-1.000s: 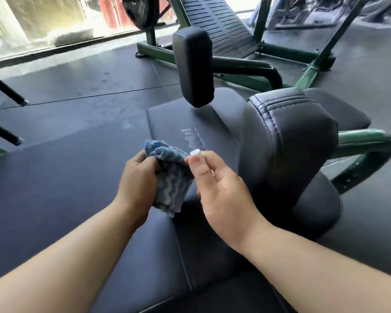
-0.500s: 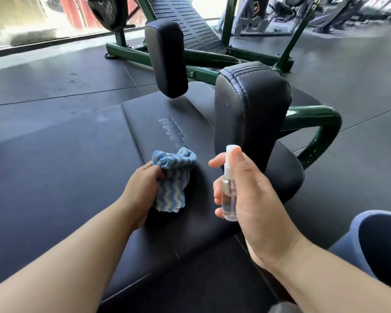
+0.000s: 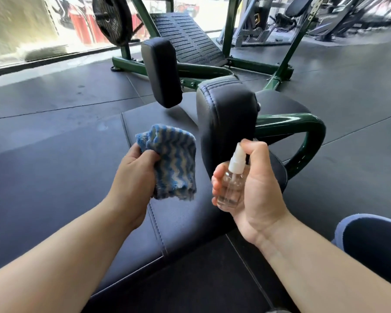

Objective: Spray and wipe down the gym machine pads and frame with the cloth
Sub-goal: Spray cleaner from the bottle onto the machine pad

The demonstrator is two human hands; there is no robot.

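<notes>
Cloth point(image 3: 172, 161) lifted, pinched in left hand point(image 3: 133, 177); right hand point(image 3: 255, 195) curls round upright spray bottle point(image 3: 231, 186).

The folded terry cloth point(image 3: 171, 161) carries blue and white zigzag stripes; the small clear plastic spray bottle point(image 3: 230, 188) has a white nozzle; the near upright leather pad point(image 3: 226, 118) is black with a stitched seam; the far oblong leather pad point(image 3: 160, 73) is plain black; the tubular steel frame point(image 3: 291, 124) is glossy dark green; the sloping ribbed footplate point(image 3: 187, 39) is black; the rubber floor point(image 3: 54, 91) is dark grey.
</notes>
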